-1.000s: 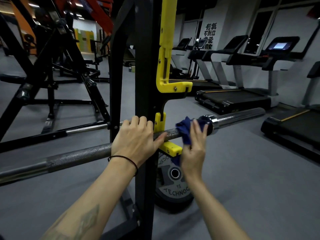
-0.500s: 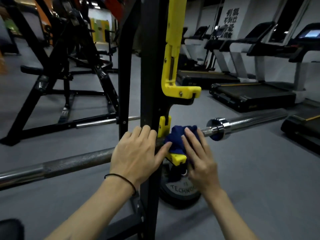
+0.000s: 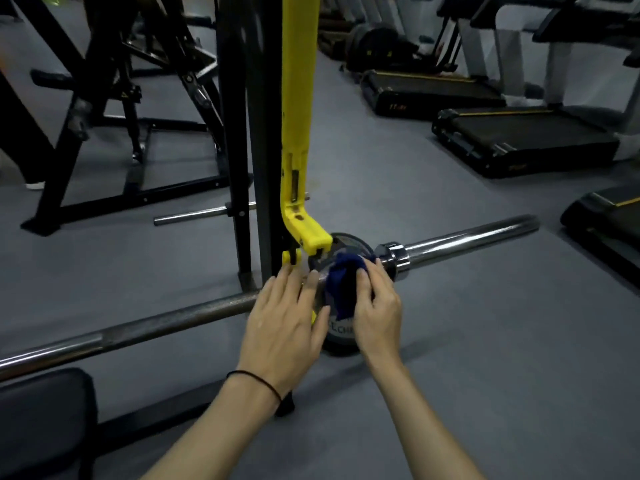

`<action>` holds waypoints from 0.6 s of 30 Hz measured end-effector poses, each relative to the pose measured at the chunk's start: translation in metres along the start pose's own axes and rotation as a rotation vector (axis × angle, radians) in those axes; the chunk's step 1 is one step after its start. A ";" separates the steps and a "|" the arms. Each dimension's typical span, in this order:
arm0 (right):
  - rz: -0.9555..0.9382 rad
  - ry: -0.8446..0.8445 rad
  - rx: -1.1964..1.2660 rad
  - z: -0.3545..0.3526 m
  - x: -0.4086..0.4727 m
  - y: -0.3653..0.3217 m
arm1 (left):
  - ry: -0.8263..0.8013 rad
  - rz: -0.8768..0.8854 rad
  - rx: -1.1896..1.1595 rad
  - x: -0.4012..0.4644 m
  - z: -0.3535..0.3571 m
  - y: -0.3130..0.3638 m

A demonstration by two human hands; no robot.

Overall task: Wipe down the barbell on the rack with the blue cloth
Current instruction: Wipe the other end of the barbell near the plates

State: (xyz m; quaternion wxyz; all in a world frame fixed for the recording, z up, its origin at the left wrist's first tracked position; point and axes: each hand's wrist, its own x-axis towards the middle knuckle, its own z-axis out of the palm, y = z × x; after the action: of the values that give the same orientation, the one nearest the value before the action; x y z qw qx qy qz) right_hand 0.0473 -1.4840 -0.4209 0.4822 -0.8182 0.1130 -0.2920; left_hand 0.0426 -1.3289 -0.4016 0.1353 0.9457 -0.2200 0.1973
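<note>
A steel barbell (image 3: pixel 166 322) runs from lower left to upper right across the black rack upright (image 3: pixel 266 140), resting at a yellow hook (image 3: pixel 298 188). Its shiny sleeve (image 3: pixel 464 239) sticks out to the right past a chrome collar. My left hand (image 3: pixel 287 317) lies over the bar at the upright with fingers straight. Just right of it, my right hand (image 3: pixel 377 306) grips the dark blue cloth (image 3: pixel 341 289), bunched around the bar between the hook and the collar. The bar under both hands is hidden.
A black weight plate (image 3: pixel 341 336) leans at the rack's foot below the hands. A padded bench (image 3: pixel 41 420) sits at lower left. Treadmills (image 3: pixel 519 140) line the right side, and black machine frames (image 3: pixel 114 109) stand at back left. Grey floor surrounds the rack.
The view has tilted downward and come closer. My right hand with the cloth stays between hook and collar, after sliding left from the collar a second ago. My left hand stays on the bar.
</note>
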 end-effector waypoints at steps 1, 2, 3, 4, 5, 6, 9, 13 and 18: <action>0.062 0.023 0.045 -0.008 0.002 -0.006 | -0.036 -0.004 -0.001 0.001 -0.001 0.008; 0.136 0.050 0.096 -0.017 0.006 -0.012 | -0.065 -0.008 -0.007 0.003 -0.003 0.017; 0.206 0.070 0.154 -0.026 0.011 -0.017 | -0.082 -0.013 -0.018 0.006 -0.005 0.026; 0.257 0.084 0.208 -0.035 0.016 -0.020 | -0.094 -0.022 -0.031 0.007 -0.007 0.034; 0.294 0.093 0.250 -0.045 0.021 -0.024 | -0.101 -0.032 -0.042 0.010 -0.009 0.042; 0.331 0.101 0.278 -0.054 0.027 -0.025 | -0.104 -0.040 -0.050 0.013 -0.011 0.049; 0.451 0.210 0.304 -0.079 0.051 -0.025 | -0.108 -0.073 -0.054 0.025 -0.012 0.063; 0.393 0.390 0.288 -0.110 0.091 -0.027 | -0.104 -0.102 -0.037 0.047 -0.004 0.073; -0.015 0.104 0.127 -0.096 0.116 -0.005 | -0.109 -0.138 -0.010 0.083 0.030 0.086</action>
State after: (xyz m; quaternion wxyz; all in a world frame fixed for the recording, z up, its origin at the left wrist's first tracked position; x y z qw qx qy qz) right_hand 0.0838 -1.6045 -0.3392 0.5243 -0.7706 0.1129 -0.3444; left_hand 0.0802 -1.4438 -0.3780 0.1413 0.9672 -0.1623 0.1346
